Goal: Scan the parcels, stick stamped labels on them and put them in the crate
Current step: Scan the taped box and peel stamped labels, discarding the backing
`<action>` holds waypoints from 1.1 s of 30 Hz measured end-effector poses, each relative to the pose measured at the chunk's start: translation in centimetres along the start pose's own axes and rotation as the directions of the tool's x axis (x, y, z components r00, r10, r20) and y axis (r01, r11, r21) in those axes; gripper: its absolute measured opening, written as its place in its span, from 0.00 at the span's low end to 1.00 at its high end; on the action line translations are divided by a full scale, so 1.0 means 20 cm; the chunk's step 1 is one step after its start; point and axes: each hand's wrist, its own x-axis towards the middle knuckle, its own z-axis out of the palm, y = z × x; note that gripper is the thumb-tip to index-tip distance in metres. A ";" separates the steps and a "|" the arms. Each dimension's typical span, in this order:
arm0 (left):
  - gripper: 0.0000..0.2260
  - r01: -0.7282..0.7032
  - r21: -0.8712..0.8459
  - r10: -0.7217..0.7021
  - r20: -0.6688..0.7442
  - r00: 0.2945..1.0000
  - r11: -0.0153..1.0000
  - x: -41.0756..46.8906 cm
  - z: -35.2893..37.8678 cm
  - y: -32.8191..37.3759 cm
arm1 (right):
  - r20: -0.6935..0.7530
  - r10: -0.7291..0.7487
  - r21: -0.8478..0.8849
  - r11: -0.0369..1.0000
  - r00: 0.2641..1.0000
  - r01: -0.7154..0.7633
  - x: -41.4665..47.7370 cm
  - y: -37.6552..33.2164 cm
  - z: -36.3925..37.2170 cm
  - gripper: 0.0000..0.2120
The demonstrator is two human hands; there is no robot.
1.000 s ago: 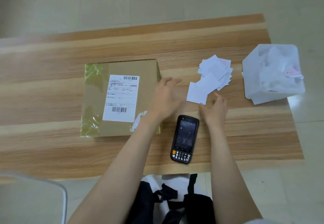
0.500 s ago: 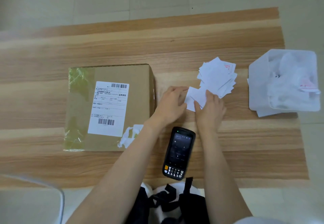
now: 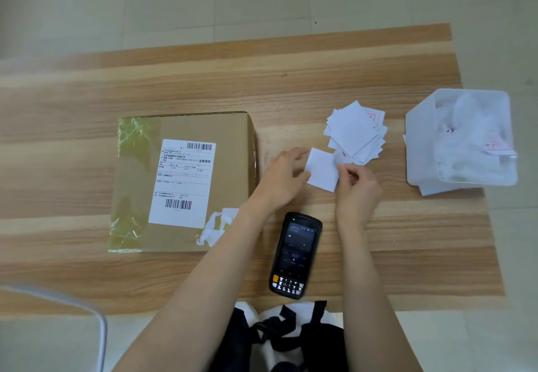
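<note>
A brown cardboard parcel [image 3: 186, 179] with a white shipping label lies flat on the wooden table [image 3: 203, 86], left of centre. Just right of it, both hands hold one white square label [image 3: 321, 169]. My left hand [image 3: 283, 176] grips its left edge, and my right hand [image 3: 358, 188] pinches its right edge. A loose pile of white labels [image 3: 355, 131], some with red stamp marks, lies just beyond. The black handheld scanner [image 3: 295, 255] lies face up near the table's front edge, between my forearms.
A translucent white plastic bin [image 3: 419, 150] with crumpled paper inside stands at the table's right end. A torn white patch sits on the parcel's near right corner. A thin pale curved rim shows at bottom left. A black and white bag sits at my lap.
Both hands went from open above the table to closing on one label beside the pile. They now hold it slightly lifted, drawn a little toward me.
</note>
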 end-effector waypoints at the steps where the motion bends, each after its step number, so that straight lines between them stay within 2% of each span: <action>1: 0.22 0.010 -0.054 -0.010 0.000 1.000 0.998 0.00 0.00 0.01 | -0.007 0.033 0.108 0.994 0.999 -0.032 0.00 -0.03 -0.02 0.06; 4: 0.29 -0.002 -0.197 0.007 0.026 1.000 0.980 -0.02 -0.02 0.05 | 0.139 0.099 0.357 0.923 0.985 -0.143 0.03 -0.15 -0.07 0.03; 6: 0.33 -0.100 -0.137 0.103 0.015 0.995 0.985 -0.03 -0.03 0.06 | 0.296 0.075 0.440 0.875 0.952 -0.205 0.06 -0.22 -0.12 0.04; 9: 0.31 -0.187 -0.096 0.186 -0.026 0.982 0.978 -0.06 -0.08 0.07 | 0.450 0.000 0.458 0.858 0.893 -0.231 0.06 -0.29 -0.19 0.07; 13: 0.26 -0.198 -0.149 0.199 -0.011 0.980 0.969 -0.15 -0.14 0.08 | 0.524 -0.040 0.464 0.851 0.851 -0.245 0.00 -0.35 -0.24 0.05; 14: 0.26 -0.189 -0.166 0.190 -0.014 0.982 0.968 -0.17 -0.15 0.08 | 0.560 -0.058 0.465 0.848 0.827 -0.256 -0.03 -0.35 -0.25 0.07; 17: 0.22 -0.149 -0.235 0.156 0.011 0.988 0.961 -0.26 -0.19 0.05 | 0.651 -0.136 0.484 0.832 0.747 -0.271 -0.12 -0.36 -0.28 0.19; 20: 0.17 -0.144 -0.305 0.171 0.065 0.983 0.941 -0.35 -0.24 0.03 | 0.642 -0.183 0.499 0.837 0.744 -0.224 -0.21 -0.37 -0.30 0.25; 24: 0.17 -0.105 -0.367 0.182 0.181 0.966 0.924 -0.46 -0.30 0.01 | 0.609 -0.219 0.524 0.833 0.762 -0.180 -0.31 -0.41 -0.34 0.27; 27: 0.23 -0.110 -0.388 0.211 0.227 0.951 0.915 -0.54 -0.35 -0.02 | 0.617 -0.229 0.527 0.831 0.753 -0.178 -0.39 -0.44 -0.34 0.28; 29: 0.24 -0.106 -0.390 0.216 0.250 0.944 0.915 -0.57 -0.38 -0.04 | 0.616 -0.232 0.531 0.828 0.753 -0.180 -0.44 -0.46 -0.33 0.27; 33: 0.18 -0.077 -0.433 0.201 0.248 0.948 0.898 -0.63 -0.43 -0.10 | 0.609 -0.234 0.521 0.839 0.758 -0.160 -0.52 -0.47 -0.32 0.18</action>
